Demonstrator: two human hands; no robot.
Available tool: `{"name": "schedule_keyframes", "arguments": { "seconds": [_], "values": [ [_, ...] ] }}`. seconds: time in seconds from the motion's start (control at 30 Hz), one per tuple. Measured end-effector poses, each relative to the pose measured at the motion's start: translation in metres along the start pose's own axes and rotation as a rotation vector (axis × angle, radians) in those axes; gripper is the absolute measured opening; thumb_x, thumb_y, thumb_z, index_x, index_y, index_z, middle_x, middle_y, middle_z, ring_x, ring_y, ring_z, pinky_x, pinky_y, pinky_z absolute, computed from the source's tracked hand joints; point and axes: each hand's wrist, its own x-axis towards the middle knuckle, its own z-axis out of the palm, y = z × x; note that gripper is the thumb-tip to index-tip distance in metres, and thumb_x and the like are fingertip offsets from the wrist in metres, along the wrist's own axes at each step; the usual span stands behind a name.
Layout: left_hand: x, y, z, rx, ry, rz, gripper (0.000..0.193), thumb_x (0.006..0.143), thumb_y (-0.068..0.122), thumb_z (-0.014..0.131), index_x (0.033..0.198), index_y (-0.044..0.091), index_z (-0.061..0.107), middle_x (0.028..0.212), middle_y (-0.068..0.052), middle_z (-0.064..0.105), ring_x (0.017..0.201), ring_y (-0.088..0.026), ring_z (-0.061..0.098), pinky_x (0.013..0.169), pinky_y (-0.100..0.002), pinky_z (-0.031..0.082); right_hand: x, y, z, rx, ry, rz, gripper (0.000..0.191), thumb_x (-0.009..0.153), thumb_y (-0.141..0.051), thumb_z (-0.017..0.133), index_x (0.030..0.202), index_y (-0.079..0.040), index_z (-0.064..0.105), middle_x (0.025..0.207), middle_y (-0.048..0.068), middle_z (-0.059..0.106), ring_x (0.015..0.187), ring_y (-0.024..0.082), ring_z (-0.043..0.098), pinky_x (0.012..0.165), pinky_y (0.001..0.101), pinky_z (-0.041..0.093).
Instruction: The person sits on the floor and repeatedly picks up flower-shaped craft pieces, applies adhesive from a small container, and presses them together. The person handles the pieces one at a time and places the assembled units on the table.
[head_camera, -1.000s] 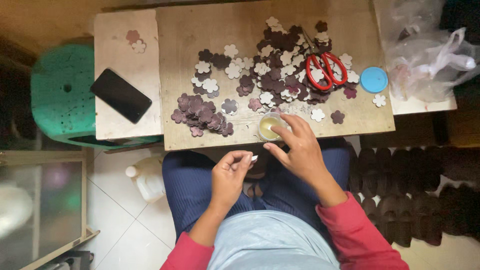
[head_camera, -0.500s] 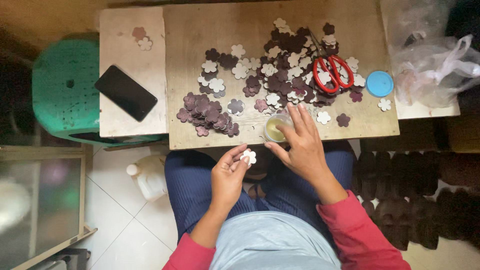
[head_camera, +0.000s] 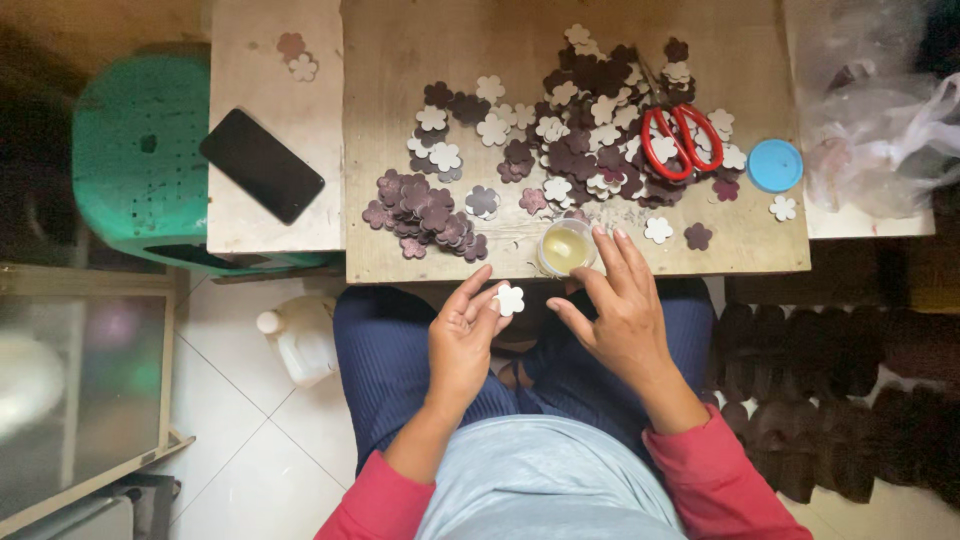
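I see my left hand (head_camera: 462, 335) below the near edge of the surface (head_camera: 400, 60), over my lap, pinching a small white flower cutout (head_camera: 510, 299) between thumb and fingertips. The cutout sits at about one o'clock from that hand's palm, just off the surface edge and clear of it.

My right hand (head_camera: 620, 310) hovers at three o'clock from the cutout, near it but not touching. Its fingers are spread and loosely curled, holding nothing; the index and middle fingertips reach up to the rim of a small clear cup (head_camera: 566, 246) of yellowish liquid, which stands at the near edge of the surface, at about one o'clock from the cutout. I cannot tell whether the fingertips actually touch the cup.

At eleven o'clock from the cup lies a tight pile of dark flowers (head_camera: 420, 210). Further up, at twelve to one o'clock, a loose scatter of white and dark flowers (head_camera: 570, 120) spreads across the surface, with red-handled scissors (head_camera: 680, 140) lying on top of it. A blue lid (head_camera: 775, 165) lies at three o'clock from the scissors. A black phone (head_camera: 262, 165) rests on the paler board to the left, and a green stool (head_camera: 130, 150) stands beyond it at nine o'clock.
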Motion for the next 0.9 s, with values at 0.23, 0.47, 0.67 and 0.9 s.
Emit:
{"name": "schedule_keyframes", "arguments": {
  "seconds": [0.23,0.47,0.67,0.9],
  "values": [
    [-0.003,0.001,0.004,0.017,-0.005,-0.014,0.053,0.101,0.003,0.055,0.153,0.005,0.045,0.133,-0.018,0.067,0.109,-0.015,0.068,0.091,-0.029,0.058,-0.010,-0.012,-0.013,0.269,0.035,0.022,0.022,0.083,-0.016,0.079,0.102,-0.008,0.072,0.148,0.020,0.054,0.143,0.042,0.047,0.119,0.0497,0.038],
    [-0.010,0.003,0.013,0.044,-0.062,-0.008,0.051,0.103,0.005,0.054,0.153,0.004,0.045,0.134,-0.019,0.068,0.113,-0.016,0.068,0.094,-0.030,0.058,-0.019,-0.033,-0.006,0.288,0.006,-0.076,0.044,0.076,0.003,0.070,0.118,-0.011,0.074,0.147,0.019,0.055,0.141,0.041,0.048,0.118,0.0495,0.040],
    [-0.012,0.003,0.014,0.012,-0.086,-0.032,0.052,0.102,0.004,0.054,0.154,0.004,0.044,0.135,-0.019,0.067,0.113,-0.016,0.067,0.095,-0.030,0.057,-0.019,-0.034,-0.003,0.248,-0.004,-0.093,0.048,0.075,0.002,0.072,0.120,-0.011,0.074,0.148,0.018,0.055,0.141,0.041,0.048,0.117,0.0495,0.041],
    [-0.012,0.003,0.012,-0.062,-0.094,-0.068,0.054,0.103,0.006,0.053,0.156,0.004,0.041,0.133,-0.019,0.067,0.109,-0.017,0.067,0.093,-0.030,0.058,-0.018,-0.033,-0.002,0.189,0.017,-0.101,0.048,0.073,0.001,0.073,0.119,-0.012,0.075,0.146,0.017,0.055,0.140,0.040,0.047,0.116,0.0498,0.041]
  ]
}}
